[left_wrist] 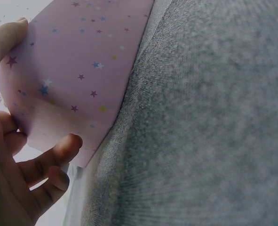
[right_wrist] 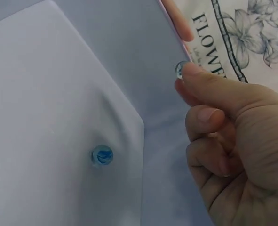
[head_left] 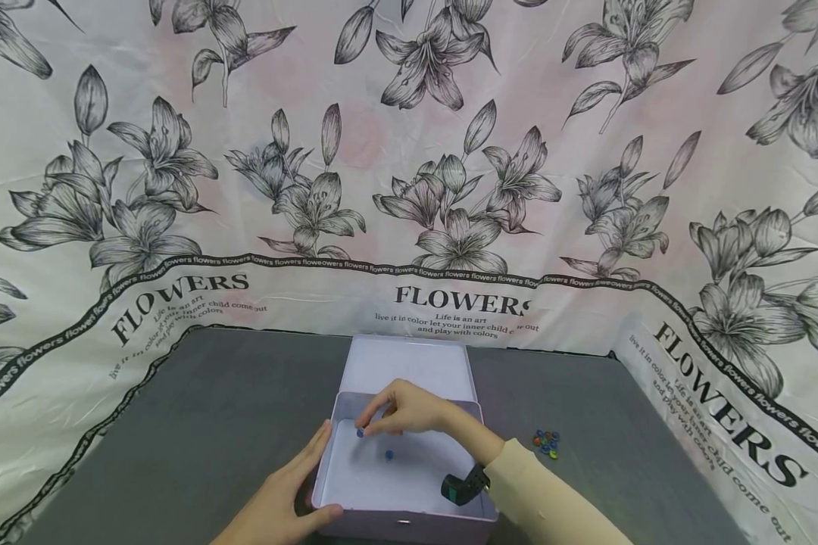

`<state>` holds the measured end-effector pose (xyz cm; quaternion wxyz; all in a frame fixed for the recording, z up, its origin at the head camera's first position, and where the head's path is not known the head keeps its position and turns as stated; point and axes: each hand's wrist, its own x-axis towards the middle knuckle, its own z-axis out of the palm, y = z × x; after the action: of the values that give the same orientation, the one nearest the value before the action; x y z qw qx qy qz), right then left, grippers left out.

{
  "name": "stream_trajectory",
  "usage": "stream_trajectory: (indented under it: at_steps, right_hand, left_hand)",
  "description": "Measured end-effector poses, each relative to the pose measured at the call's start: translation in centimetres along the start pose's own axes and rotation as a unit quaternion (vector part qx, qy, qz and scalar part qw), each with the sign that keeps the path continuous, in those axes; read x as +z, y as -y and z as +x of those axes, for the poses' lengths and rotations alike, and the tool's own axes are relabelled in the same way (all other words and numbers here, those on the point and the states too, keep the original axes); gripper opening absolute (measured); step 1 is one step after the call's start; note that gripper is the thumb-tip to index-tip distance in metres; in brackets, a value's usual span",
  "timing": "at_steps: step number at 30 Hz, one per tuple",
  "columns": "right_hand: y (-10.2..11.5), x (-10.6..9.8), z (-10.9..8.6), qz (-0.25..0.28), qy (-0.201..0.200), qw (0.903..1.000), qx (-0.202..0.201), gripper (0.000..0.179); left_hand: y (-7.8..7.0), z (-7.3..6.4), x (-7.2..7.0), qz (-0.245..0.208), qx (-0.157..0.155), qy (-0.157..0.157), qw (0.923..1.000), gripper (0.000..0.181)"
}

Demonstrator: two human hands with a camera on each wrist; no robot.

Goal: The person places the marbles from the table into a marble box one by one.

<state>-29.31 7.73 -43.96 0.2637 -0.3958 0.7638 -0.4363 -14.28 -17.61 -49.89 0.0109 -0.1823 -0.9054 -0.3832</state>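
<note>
A pinkish box (head_left: 361, 484) with a pale interior and colored stars on its outside (left_wrist: 82, 52) lies in front of me, its hinged lid (head_left: 409, 367) laid back. Over the left part of the box, my right hand (head_left: 409, 409) pinches a clear-and-blue glass marble (right_wrist: 179, 69) between thumb and forefinger. A second blue marble (right_wrist: 102, 155) rests on the box floor. My left hand (head_left: 282, 492) holds the box at its near left corner, thumb at the front rim and fingers along the left side. In the left wrist view some fingers (left_wrist: 47, 165) stand off the wall.
To the right of the box, a small cluster of colored marbles (head_left: 546, 442) lies on the dark grey table cover (head_left: 245, 409). A dark device (head_left: 460, 488) is strapped to my right wrist. Behind the table hangs a white cloth (head_left: 354, 303) with printed flowers.
</note>
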Motion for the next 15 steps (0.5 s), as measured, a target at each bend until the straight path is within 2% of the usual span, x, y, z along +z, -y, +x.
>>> stream_trajectory:
  at_steps: [8,11,15]
  right_hand:
    - [-0.12,0.18,-0.22,-0.028,0.01,0.9996,0.005,0.017]
    - [-0.23,0.05,-0.36,-0.035,-0.006,0.9993,0.009,0.022]
    - [-0.14,-0.6,-0.91,-0.019,-0.048,0.9985,0.017,0.024]
  left_hand:
    - [-0.2,0.02,-0.01,-0.009,-0.013,0.015,0.9998,0.106]
    - [-0.23,0.04,-0.09,-0.011,-0.017,0.018,0.9996,0.106]
    - [-0.23,0.1,-0.18,-0.015,-0.021,0.019,0.9995,0.107]
